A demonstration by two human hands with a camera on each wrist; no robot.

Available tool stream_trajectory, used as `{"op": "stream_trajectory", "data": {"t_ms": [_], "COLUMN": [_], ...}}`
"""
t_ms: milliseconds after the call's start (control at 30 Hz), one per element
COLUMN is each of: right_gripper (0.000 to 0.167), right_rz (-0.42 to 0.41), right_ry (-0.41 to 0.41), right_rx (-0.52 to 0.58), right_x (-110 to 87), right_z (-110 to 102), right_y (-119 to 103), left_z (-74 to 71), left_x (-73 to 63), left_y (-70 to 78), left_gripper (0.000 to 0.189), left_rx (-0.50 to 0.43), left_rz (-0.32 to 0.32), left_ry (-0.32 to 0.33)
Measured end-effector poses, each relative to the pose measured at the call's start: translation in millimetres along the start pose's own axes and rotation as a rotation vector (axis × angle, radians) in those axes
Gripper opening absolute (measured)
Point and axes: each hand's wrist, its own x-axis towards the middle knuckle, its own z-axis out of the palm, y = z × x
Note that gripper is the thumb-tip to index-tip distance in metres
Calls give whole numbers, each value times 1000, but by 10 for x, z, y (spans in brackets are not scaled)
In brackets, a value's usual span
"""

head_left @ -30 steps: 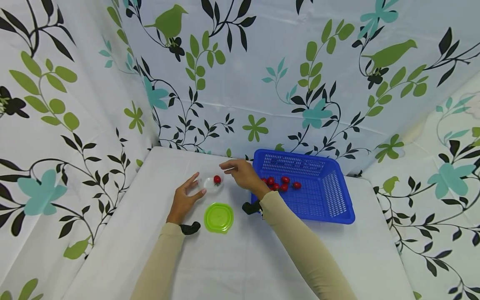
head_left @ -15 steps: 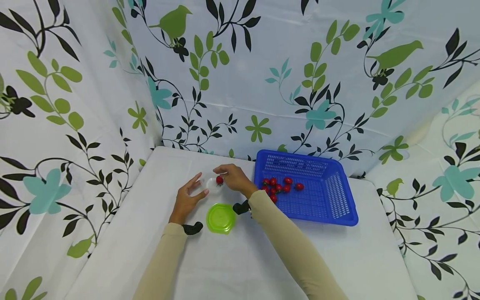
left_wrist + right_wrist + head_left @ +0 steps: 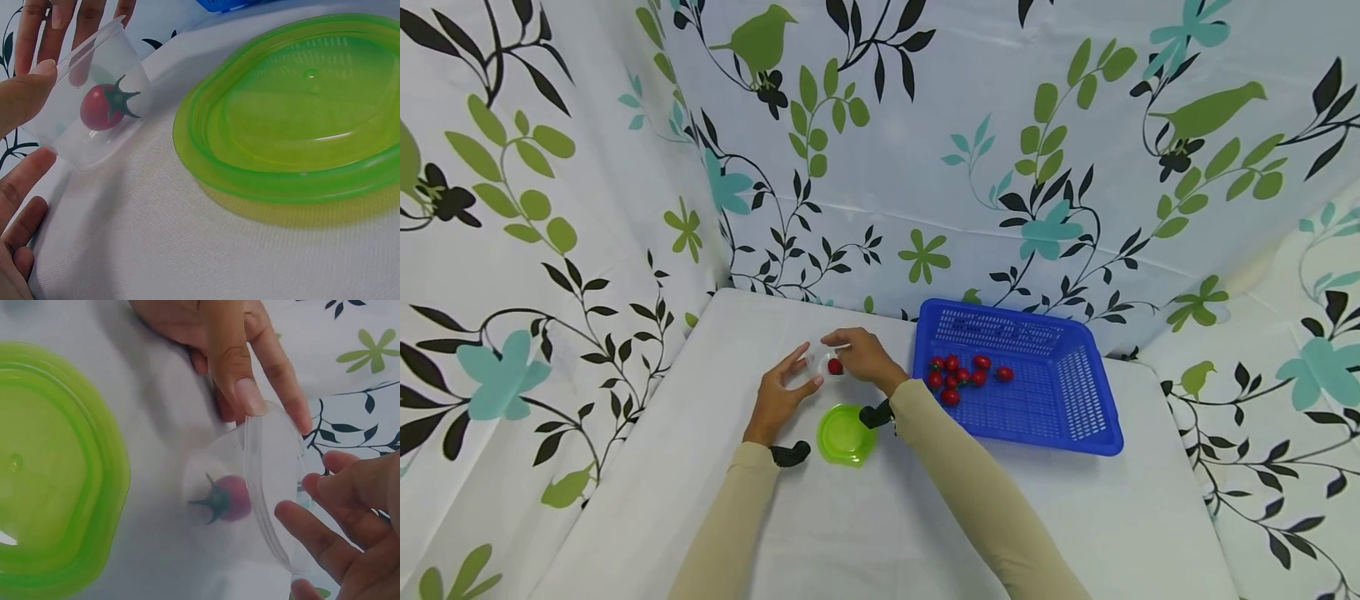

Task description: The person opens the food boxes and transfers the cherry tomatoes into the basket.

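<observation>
A small clear plastic container (image 3: pixel 72 140) holds one red cherry tomato (image 3: pixel 100 107) with a green calyx. My left hand (image 3: pixel 777 398) grips the container at its left side, a fingertip against the rim and another against the wall. On the other side, my right hand (image 3: pixel 867 360) has its fingers loosely bent at the container's mouth. In the right wrist view the right-hand fingers (image 3: pixel 322 540) sit by the rim, apart from the tomato; whether they touch the plastic I cannot tell. A translucent green lid (image 3: pixel 847 435) lies just in front of the container.
On the right stands a blue perforated basket (image 3: pixel 1045 433) with several cherry tomatoes (image 3: pixel 962 377) in its left part. Everything sits on a white-covered table (image 3: pixel 880 533). Patterned curtains (image 3: pixel 850 192) rise behind it and at both sides.
My right hand has moved left from beside the basket to the container, its fingers now close over the tomato. The left hand keeps its hold. The head view has shifted slightly.
</observation>
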Motion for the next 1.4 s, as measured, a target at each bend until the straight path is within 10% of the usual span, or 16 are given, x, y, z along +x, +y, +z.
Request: {"op": "stream_trajectory", "data": {"t_ms": [867,1400], "right_gripper": [31,27], "right_rz": [101,111], "right_ry": [-1,49], "right_rx": [-291,-158], "right_x": [178,186], "right_z": [248,244], "right_y": [-48,-23], "left_z": [4,1], "left_x": [-8,-7], "left_y": [16,25], "left_gripper": [75,76], "left_rx": [11,7], "left_rz": [13,18], "left_ry": [20,14]}}
